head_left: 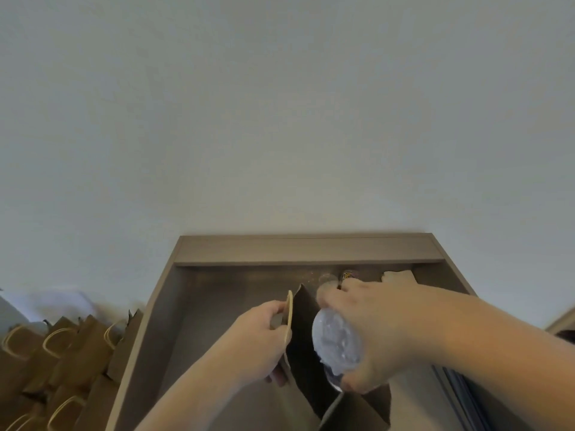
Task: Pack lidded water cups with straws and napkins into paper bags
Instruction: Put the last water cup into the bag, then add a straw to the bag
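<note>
A brown paper bag (303, 346) stands open on the grey-brown table (217, 306). My left hand (258, 340) pinches the bag's left wall and its pale handle, holding the mouth apart. My right hand (376, 331) grips a clear lidded water cup (336, 340) from the side, the lid facing the camera, right over the bag's mouth. The cup's lower part is hidden by my fingers and the bag. No straw or napkin shows.
Several brown paper bags (62, 353) with pale loop handles stand packed together at the lower left beside the table. Near the table's raised back ledge (311, 248) are a clear cup (326, 279), a small printed item and another brown bag (399, 275). A plain wall fills the upper view.
</note>
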Available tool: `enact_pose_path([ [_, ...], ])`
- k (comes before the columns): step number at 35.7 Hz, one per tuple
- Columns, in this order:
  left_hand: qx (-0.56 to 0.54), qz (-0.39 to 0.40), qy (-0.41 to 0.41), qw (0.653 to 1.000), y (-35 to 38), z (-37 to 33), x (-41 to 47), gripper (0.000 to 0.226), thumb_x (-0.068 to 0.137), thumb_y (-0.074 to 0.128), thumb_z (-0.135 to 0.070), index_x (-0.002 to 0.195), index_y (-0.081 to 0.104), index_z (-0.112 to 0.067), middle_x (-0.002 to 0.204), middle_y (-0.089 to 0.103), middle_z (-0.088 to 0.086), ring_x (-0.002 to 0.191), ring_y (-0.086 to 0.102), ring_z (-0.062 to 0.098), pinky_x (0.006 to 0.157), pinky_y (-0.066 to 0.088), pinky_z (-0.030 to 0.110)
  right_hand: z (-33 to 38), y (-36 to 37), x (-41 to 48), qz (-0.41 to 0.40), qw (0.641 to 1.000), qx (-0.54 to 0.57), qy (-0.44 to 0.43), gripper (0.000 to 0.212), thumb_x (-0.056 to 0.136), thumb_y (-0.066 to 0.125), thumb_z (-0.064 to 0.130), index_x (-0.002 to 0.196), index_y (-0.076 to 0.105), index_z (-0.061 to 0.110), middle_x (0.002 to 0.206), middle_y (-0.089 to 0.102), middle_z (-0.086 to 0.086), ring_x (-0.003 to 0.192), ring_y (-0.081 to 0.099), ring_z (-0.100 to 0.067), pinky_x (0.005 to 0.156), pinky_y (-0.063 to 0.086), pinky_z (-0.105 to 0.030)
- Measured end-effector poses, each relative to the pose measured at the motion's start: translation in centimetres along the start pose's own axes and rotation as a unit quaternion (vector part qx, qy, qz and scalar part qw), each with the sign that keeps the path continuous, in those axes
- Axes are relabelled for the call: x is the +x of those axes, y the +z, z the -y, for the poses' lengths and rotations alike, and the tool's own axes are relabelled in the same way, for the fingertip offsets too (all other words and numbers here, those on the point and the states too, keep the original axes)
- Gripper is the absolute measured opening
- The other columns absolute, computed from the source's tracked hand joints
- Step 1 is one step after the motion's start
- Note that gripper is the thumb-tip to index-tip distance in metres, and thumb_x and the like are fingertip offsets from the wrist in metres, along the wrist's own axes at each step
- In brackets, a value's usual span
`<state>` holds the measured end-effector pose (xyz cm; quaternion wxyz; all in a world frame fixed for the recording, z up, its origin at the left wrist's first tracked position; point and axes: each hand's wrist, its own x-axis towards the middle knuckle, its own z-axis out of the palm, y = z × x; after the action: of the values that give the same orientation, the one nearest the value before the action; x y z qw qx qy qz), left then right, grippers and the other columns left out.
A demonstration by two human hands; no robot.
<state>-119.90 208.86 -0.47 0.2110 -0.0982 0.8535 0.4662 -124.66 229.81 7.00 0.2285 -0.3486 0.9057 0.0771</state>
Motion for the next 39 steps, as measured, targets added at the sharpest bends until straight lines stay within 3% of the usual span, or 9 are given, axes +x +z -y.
enact_pose_path([
  [6, -0.034, 0.024, 0.03, 0.999, 0.5, 0.2, -0.6, 0.033, 0.102, 0.053, -0.026, 0.134, 0.057, -0.034, 0.09, 0.08, 0.002, 0.063, 0.075, 0.019, 0.062, 0.06, 0.03, 0.9, 1.7, 2.5, 0.025, 0.998, 0.032, 0.038, 0.085, 0.075, 0.074, 0.075, 0.14, 0.038, 0.033, 0.111, 0.057, 0.011, 0.092, 0.058, -0.01, 0.072, 0.053, -0.027],
  [9, -0.056, 0.017, 0.015, 0.998, 1.2, 0.4, -0.6, 0.028, 0.101, 0.058, -0.031, 0.111, 0.055, -0.057, 0.086, 0.081, -0.002, 0.062, 0.076, 0.021, 0.059, 0.061, 0.033, 2.9, 3.1, 4.6, 0.046, 0.996, 0.001, 0.071, 0.073, 0.082, 0.069, 0.066, 0.137, 0.046, 0.023, 0.106, 0.059, -0.001, 0.093, 0.062, -0.021, 0.081, 0.06, -0.04],
  [13, -0.033, -0.019, 0.038, 0.999, 1.7, 0.8, -0.4, 0.02, 0.098, 0.055, -0.04, 0.107, 0.058, -0.058, 0.083, 0.08, -0.003, 0.06, 0.077, 0.022, 0.054, 0.059, 0.031, 5.5, 3.3, 6.0, 0.068, 0.991, -0.103, 0.051, 0.061, 0.099, 0.062, 0.044, 0.15, 0.043, 0.015, 0.091, 0.037, -0.012, 0.084, 0.047, -0.028, 0.076, 0.049, -0.043],
  [17, -0.027, -0.019, 0.047, 0.998, 1.2, 0.8, -0.8, 0.025, 0.101, 0.051, -0.031, 0.118, 0.059, -0.049, 0.094, 0.077, -0.002, 0.063, 0.077, 0.02, 0.056, 0.061, 0.029, 5.8, 4.2, 7.0, 0.118, 0.988, -0.09, 0.048, 0.057, 0.104, 0.061, 0.026, 0.156, 0.042, 0.013, 0.136, 0.05, -0.016, 0.12, 0.058, -0.037, 0.089, 0.053, -0.048],
  [23, 0.001, -0.026, 0.07, 0.997, 0.8, 1.1, -1.2, 0.043, 0.104, 0.05, -0.022, 0.143, 0.049, -0.039, 0.102, 0.075, 0.0, 0.064, 0.077, 0.017, 0.057, 0.058, 0.023, 6.2, 7.6, 10.3, 0.168, 0.983, -0.049, 0.06, 0.066, 0.107, 0.058, 0.036, 0.162, 0.032, 0.011, 0.149, 0.048, -0.016, 0.135, 0.05, -0.04, 0.099, 0.05, -0.056],
  [28, 0.018, -0.036, 0.072, 0.997, 0.8, 1.4, -1.5, 0.055, 0.097, 0.045, -0.024, 0.149, 0.045, -0.042, 0.083, 0.077, -0.004, 0.061, 0.076, 0.012, 0.062, 0.057, 0.019, 5.2, 11.0, 13.0, 0.176, 0.979, -0.083, 0.065, 0.084, 0.101, 0.067, 0.032, 0.168, 0.021, 0.015, 0.162, 0.037, -0.017, 0.146, 0.041, -0.044, 0.106, 0.048, -0.063],
  [32, 0.02, -0.043, 0.067, 0.997, 0.7, 1.5, -1.3, 0.056, 0.097, 0.043, -0.024, 0.15, 0.046, -0.043, 0.09, 0.075, -0.002, 0.062, 0.077, 0.013, 0.072, 0.063, 0.028, 3.2, 11.4, 13.9, 0.152, 0.981, -0.09, 0.081, 0.091, 0.099, 0.064, 0.04, 0.17, 0.013, 0.015, 0.168, 0.028, -0.018, 0.151, 0.036, -0.044, 0.112, 0.043, -0.066],
  [36, 0.026, -0.04, 0.063, 0.997, 0.5, 1.3, -0.9, 0.054, 0.1, 0.045, -0.024, 0.151, 0.045, -0.041, 0.101, 0.075, -0.004, 0.064, 0.077, 0.012, 0.069, 0.063, 0.027, 2.7, 10.4, 13.2, 0.17, 0.977, -0.096, 0.082, 0.082, 0.105, 0.059, 0.04, 0.17, 0.015, 0.018, 0.171, 0.023, -0.013, 0.152, 0.033, -0.042, 0.113, 0.04, -0.063],
  [39, 0.023, -0.023, 0.081, 0.996, 0.6, 1.1, -0.5, 0.038, 0.1, 0.048, -0.024, 0.13, 0.052, -0.048, 0.096, 0.075, -0.006, 0.064, 0.077, 0.013, 0.069, 0.065, 0.03, 3.4, 8.1, 10.9, 0.18, 0.978, -0.083, 0.072, 0.072, 0.106, 0.061, 0.034, 0.167, 0.026, 0.019, 0.164, 0.035, -0.014, 0.146, 0.04, -0.04, 0.115, 0.041, -0.057],
])
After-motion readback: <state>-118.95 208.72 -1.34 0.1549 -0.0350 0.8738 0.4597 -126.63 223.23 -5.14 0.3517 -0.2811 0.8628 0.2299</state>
